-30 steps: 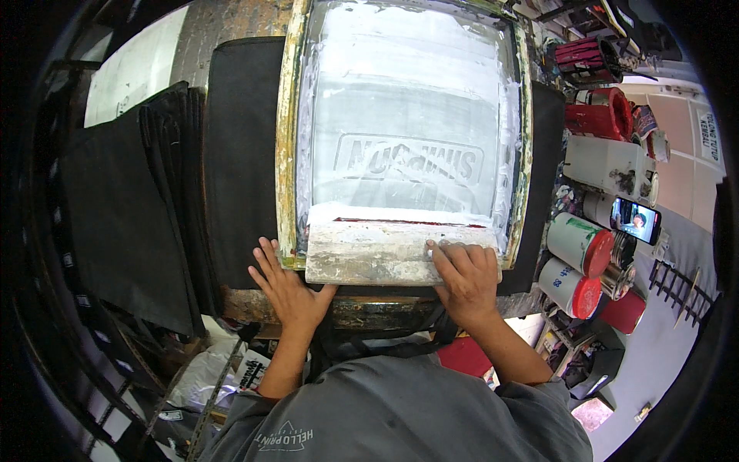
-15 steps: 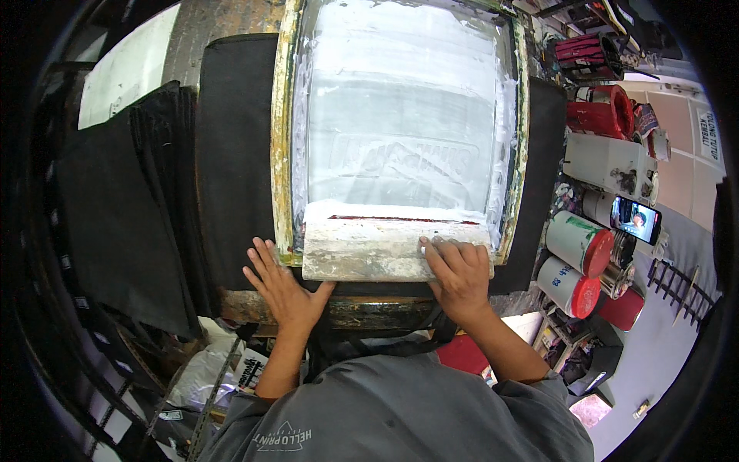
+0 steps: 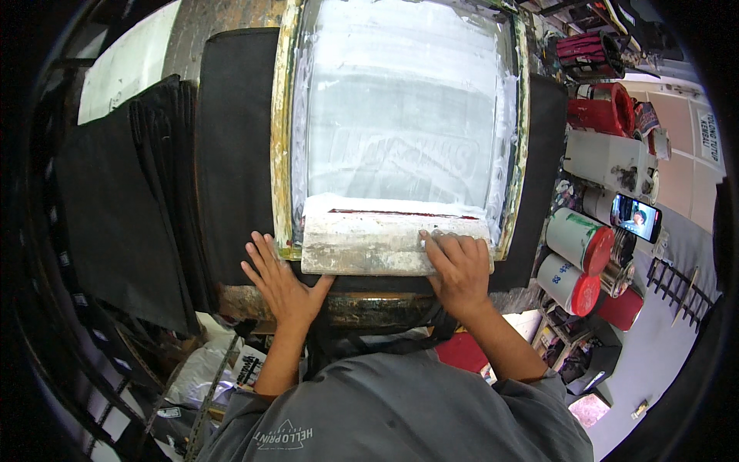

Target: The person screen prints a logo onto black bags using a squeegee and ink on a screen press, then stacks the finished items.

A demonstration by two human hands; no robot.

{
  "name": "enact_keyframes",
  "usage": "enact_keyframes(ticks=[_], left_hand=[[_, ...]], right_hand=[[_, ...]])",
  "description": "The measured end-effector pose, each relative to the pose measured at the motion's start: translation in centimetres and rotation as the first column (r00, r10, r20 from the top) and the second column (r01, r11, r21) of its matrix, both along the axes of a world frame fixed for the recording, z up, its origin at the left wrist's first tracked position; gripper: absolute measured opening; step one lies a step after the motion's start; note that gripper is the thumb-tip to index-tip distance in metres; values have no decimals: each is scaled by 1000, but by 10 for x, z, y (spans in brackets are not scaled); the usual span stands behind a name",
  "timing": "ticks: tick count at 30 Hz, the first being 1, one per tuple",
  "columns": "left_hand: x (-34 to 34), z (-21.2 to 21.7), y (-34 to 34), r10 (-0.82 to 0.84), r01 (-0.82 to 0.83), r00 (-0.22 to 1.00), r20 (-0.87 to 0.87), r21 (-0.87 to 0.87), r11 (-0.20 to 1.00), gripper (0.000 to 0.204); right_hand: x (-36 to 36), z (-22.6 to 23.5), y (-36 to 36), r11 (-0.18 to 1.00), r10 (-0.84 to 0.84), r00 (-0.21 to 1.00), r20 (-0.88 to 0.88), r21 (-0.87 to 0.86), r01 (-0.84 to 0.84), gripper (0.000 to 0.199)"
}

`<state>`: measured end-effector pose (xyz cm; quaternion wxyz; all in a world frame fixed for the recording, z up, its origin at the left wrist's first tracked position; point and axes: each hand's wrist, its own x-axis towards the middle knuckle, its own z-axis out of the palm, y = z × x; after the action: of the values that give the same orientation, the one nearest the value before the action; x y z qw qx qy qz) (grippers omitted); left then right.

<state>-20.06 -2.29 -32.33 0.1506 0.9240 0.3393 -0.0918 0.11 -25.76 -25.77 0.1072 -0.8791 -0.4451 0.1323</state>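
A wide wooden squeegee [image 3: 369, 250] streaked with white ink lies across the near end of a screen-printing frame [image 3: 282, 146]. My right hand [image 3: 460, 269] grips its right part, fingers over the top face. White ink [image 3: 400, 100] coats the mesh, with a faint printed design showing through it, and a thick band is gathered along the squeegee's far edge. My left hand [image 3: 286, 286] has its fingers spread at the frame's near left corner, its thumb by the squeegee's near edge. Beneath the frame lies a flat black fabric piece [image 3: 237, 154].
A stack of black fabric pieces [image 3: 123, 200] hangs at the left edge of the worktable [image 3: 223, 15]. Along the right stand white tubs with red lids [image 3: 577, 239], a red can [image 3: 599, 108], a grey-white container [image 3: 604, 162] and a propped phone [image 3: 635, 217].
The design in the mesh looks fainter than before. Both hands and the squeegee keep nearly the same place, with only a slight shift of the whole view.
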Motion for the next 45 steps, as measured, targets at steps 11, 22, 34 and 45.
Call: enact_keyframes(ticks=[11,22,34,45], left_hand=[[6,4,-2,34,-34,999,-1,-11,999,134],[4,1,-4,-4,3,999,48,36,999,137],[2,-4,-3,-34,32,999,33,59,998,135],[1,3,-8,21,-23,998,58,33,999,132]], right_hand=[[1,0,-1,999,-12,1000,1,34,12,61],[0,-6,-4,999,0,996,89,40,-3,43],[0,-7,-8,999,-7,1000,16,33,6,59],[14,13,-3,998,9,995,-104,55,-3,67]])
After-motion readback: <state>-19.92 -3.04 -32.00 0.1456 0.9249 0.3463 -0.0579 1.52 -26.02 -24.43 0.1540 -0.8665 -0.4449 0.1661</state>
